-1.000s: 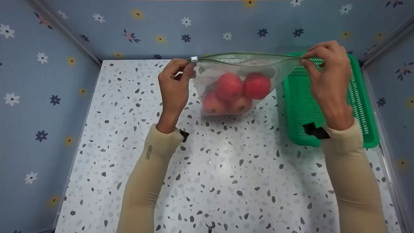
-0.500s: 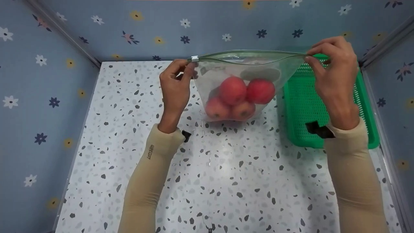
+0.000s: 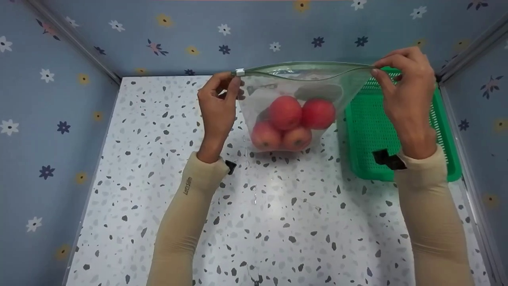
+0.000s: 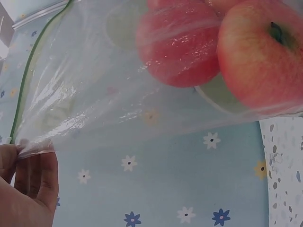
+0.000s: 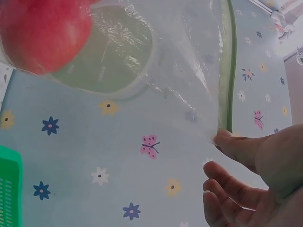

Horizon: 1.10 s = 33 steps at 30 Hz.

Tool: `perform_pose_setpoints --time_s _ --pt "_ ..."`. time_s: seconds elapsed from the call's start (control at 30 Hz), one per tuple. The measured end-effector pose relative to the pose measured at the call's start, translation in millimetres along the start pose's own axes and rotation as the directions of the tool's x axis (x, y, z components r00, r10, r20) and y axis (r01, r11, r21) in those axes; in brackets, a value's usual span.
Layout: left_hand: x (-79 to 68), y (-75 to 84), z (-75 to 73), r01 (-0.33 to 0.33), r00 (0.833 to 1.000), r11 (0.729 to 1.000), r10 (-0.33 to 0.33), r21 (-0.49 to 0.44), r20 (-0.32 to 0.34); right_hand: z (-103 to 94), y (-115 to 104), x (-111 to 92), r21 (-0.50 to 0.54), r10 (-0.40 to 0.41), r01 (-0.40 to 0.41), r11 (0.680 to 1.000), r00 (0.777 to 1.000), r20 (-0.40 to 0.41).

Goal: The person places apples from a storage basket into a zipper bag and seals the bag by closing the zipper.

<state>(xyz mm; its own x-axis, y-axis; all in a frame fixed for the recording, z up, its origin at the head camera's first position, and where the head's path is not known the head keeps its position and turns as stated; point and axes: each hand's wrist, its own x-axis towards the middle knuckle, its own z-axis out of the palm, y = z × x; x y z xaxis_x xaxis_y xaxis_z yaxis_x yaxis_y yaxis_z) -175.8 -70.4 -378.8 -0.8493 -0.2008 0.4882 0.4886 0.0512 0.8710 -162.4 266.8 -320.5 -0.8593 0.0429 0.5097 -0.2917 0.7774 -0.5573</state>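
Note:
A clear zip bag (image 3: 262, 93) with a green seal strip hangs between both hands, its mouth gaping slightly. Several red apples (image 3: 285, 113) lie bunched at its bottom; one apple (image 4: 265, 52) shows its stem in the left wrist view. My left hand (image 3: 217, 101) pinches the bag's top left corner, right by the white slider (image 3: 240, 72). At the opposite top corner, my right hand (image 3: 410, 95) pinches the end of the strip between thumb and index finger. In the right wrist view its other fingers (image 5: 232, 189) are loosely bent away from the plastic.
A green plastic basket (image 3: 373, 135) stands on the right of the speckled white table (image 3: 278, 222), partly beneath my right hand and forearm. Blue flowered panels (image 3: 254, 24) enclose the table at the back and both sides.
The bag has been stretched a little wider and its apples sit slightly lower in the head view. My right hand moved a bit outward, then slightly back. Both hands keep their grip.

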Motion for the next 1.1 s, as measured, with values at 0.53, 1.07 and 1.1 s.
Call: perform_pose_setpoints --time_s 0.53,1.07,1.1 --pt "-9.1 -4.8 9.9 0.007 1.000 0.999 -0.008 -0.054 -0.019 10.8 11.7 -8.2 -0.029 0.074 -0.073 0.997 0.996 0.040" --pt "-16.9 2.2 27.3 0.172 0.969 0.956 -0.208 -0.239 -0.134 25.7 -24.3 -30.4 -0.093 0.034 -0.043 0.995 0.994 -0.104" --pt "-17.1 3.0 28.4 0.176 0.967 0.955 -0.214 -0.240 -0.140 29.2 -33.0 -33.1 -0.097 0.004 -0.015 0.995 0.993 -0.119"
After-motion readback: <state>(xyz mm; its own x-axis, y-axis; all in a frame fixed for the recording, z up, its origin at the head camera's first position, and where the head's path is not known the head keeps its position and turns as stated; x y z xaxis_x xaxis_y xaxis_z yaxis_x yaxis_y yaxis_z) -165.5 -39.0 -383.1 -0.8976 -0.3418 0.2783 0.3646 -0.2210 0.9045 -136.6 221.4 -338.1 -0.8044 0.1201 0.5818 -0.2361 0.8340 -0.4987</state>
